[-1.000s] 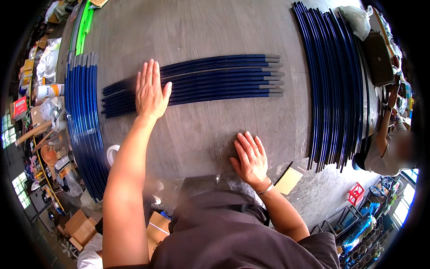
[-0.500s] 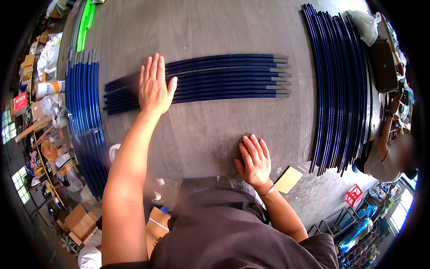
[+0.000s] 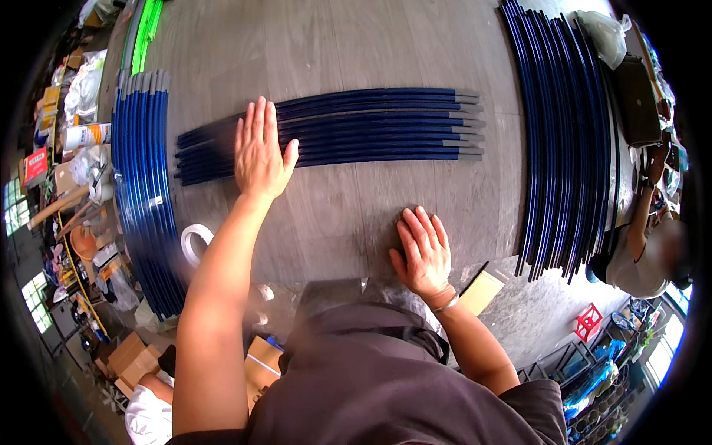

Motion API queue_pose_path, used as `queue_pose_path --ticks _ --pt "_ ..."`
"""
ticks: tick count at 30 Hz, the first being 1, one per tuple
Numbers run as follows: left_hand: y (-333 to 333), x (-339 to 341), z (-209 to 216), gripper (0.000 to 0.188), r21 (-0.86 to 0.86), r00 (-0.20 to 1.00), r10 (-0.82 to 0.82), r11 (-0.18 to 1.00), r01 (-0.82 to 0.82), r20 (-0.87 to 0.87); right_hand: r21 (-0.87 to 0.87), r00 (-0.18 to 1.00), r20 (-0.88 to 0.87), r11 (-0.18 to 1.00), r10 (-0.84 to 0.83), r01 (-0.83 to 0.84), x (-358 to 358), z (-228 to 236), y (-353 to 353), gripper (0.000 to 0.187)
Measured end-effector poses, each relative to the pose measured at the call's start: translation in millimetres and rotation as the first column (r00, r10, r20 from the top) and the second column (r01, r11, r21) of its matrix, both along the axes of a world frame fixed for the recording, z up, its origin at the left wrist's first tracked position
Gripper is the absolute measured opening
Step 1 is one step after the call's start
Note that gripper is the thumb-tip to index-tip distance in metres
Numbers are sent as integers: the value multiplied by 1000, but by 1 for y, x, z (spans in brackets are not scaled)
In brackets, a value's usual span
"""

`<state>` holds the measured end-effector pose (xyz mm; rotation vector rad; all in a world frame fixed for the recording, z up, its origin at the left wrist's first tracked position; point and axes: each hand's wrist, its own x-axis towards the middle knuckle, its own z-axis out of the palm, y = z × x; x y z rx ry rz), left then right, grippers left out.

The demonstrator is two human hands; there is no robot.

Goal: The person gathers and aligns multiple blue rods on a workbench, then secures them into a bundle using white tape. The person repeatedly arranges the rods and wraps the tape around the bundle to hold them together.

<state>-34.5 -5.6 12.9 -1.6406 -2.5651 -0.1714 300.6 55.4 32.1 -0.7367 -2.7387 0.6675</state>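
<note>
Several dark blue rods with grey ends (image 3: 371, 133) lie side by side across the middle of the table (image 3: 341, 215). My left hand (image 3: 261, 154) rests flat over the left part of these rods, fingers stretched out and thumb spread. Its palm hides a stretch of them. Near the table's front edge, my right hand (image 3: 424, 254) lies palm down on the bare tabletop, fingers extended, holding nothing. A bracelet (image 3: 445, 300) circles the right wrist. A gap shows between the upper few rods and the lower ones.
A bundle of blue rods (image 3: 141, 170) lies along the left edge, with bright green strips (image 3: 146, 37) beyond it. A white tape roll (image 3: 196, 243) sits beside that bundle. More dark blue rods (image 3: 564, 141) fill the right side, near a plastic bag (image 3: 604, 37). Another person (image 3: 641, 256) is at far right.
My left hand has slid slightly nearer and to the right over the rods. The right hand sits a little farther forward on the table. The tape roll shows more fully.
</note>
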Motion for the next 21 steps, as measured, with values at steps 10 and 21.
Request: queue_pose_path --ticks 10,21 --pt "1 -1 -1 73 16 1000 -1 1000 1 -19 -107 1000 -26 994 4 -7 -31 20 10 55" --pt "1 -1 -1 73 46 1000 0 999 0 -10 -223 886 -309 880 345 -420 -89 15 20 52"
